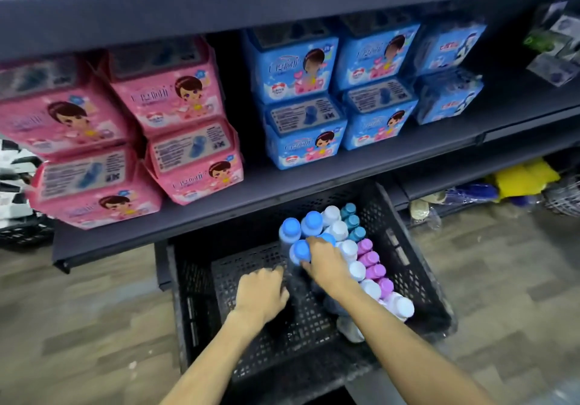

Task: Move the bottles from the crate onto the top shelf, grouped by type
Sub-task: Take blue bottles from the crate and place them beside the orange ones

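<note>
Currently, the bottles are seen in the black perforated crate (405, 247), which is set on the wood-patterned floor (94, 326), partly under a dark shelf (282, 191). They are packed along the crate's right side and sorted by cap colour. The blue-capped bottles (290, 227) are at the left of the cluster, and the white-capped bottles (337, 230) are in a row beside them. The teal-capped bottles (351, 221) are at the far end, and the purple-capped bottles (370, 258) are next to the right wall.

The right hand (326, 265) is laid over the top of one blue-capped bottle (328, 237). Its fingers are curled down round the cap and neck, so the bottle is gripped from above. The left hand (262, 293) is held lower, inside the crate, with its fingers curled against the clear body of a neighbouring bottle. Whether that bottle is actually clasped cannot be told, as the fingertips are hidden.

On the shelf above the crate, pink packs (175, 97) are stacked at the left and blue packs (301, 75) at the right, with a gap between the two groups.
</note>
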`<state>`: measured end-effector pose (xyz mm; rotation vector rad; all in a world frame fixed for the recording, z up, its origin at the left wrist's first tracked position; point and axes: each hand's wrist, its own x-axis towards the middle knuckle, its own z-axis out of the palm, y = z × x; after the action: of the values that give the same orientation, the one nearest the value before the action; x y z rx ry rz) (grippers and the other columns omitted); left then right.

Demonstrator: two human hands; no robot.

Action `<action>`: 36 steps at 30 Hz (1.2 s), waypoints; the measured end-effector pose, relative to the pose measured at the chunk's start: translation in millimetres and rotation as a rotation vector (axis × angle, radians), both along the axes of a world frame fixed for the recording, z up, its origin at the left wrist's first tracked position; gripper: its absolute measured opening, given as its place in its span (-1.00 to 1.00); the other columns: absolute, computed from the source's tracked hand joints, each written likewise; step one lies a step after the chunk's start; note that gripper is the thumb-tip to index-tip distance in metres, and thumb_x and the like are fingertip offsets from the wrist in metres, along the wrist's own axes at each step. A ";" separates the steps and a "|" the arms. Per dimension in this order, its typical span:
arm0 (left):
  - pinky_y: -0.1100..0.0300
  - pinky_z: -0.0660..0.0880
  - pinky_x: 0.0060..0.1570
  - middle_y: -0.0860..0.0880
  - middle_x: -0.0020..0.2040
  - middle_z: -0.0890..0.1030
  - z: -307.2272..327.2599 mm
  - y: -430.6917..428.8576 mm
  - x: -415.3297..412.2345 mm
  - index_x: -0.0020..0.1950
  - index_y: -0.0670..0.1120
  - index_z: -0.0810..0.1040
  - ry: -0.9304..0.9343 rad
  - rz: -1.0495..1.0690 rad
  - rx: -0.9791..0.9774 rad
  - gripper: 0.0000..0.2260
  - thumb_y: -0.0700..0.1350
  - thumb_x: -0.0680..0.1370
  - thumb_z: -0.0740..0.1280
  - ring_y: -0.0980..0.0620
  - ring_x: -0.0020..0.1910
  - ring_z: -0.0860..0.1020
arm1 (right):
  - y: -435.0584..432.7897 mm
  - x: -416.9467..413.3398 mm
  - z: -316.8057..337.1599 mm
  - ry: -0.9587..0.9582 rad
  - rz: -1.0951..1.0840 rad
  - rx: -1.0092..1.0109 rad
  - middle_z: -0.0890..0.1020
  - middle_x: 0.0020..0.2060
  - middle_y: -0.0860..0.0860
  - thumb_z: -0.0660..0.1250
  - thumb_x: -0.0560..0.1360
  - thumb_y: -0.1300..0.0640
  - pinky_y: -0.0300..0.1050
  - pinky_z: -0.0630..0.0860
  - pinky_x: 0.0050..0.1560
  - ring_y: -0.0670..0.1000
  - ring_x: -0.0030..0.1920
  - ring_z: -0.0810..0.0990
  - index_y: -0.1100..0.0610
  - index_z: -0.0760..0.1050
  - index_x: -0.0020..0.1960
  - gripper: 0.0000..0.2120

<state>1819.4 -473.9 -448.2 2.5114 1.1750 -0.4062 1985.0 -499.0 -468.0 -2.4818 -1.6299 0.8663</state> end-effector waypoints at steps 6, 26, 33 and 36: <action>0.06 0.41 -0.13 -0.05 0.11 0.60 -12.7 -2.7 -5.1 0.26 -0.03 0.42 0.006 0.041 -0.017 -0.69 0.07 0.58 0.16 -0.13 0.07 0.59 | 5.5 -12.7 -22.3 0.000 -0.066 -0.041 0.62 0.12 0.15 0.38 0.52 0.12 0.03 0.52 -0.05 0.25 0.10 0.61 0.12 0.30 0.37 -0.53; 0.06 0.36 -0.19 -0.05 0.03 0.63 -50.0 1.1 -19.0 0.13 -0.02 0.44 -0.093 0.205 -0.077 -0.76 0.06 0.56 0.19 -0.14 0.02 0.59 | 17.3 -29.6 -67.2 0.150 -0.339 0.090 0.56 -0.13 0.06 0.43 0.44 0.18 -0.08 0.44 -0.21 0.17 -0.08 0.61 0.11 0.43 0.14 -0.68; 0.02 0.47 -0.08 -0.03 -0.01 0.63 -47.3 10.2 -19.0 0.05 -0.02 0.46 -0.101 0.284 -0.106 -0.81 0.03 0.52 0.21 -0.15 0.01 0.58 | 17.9 -29.3 -72.0 0.194 -0.426 0.055 0.62 -0.08 0.08 0.42 0.43 0.13 0.01 0.56 -0.11 0.16 -0.08 0.61 0.07 0.44 0.10 -0.72; 0.04 0.43 -0.14 -0.03 -0.03 0.62 -41.6 12.6 -16.2 0.03 -0.02 0.46 -0.123 0.277 -0.076 -0.83 0.03 0.53 0.22 -0.15 -0.03 0.58 | 17.9 -29.2 -72.6 0.203 -0.433 0.041 0.63 -0.09 0.08 0.41 0.42 0.14 0.05 0.59 -0.06 0.17 -0.07 0.62 0.05 0.44 0.09 -0.72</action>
<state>1803.3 -461.3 -489.8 2.2325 1.4037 -0.2169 1955.8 -481.1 -540.5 -2.4763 -0.9840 0.9662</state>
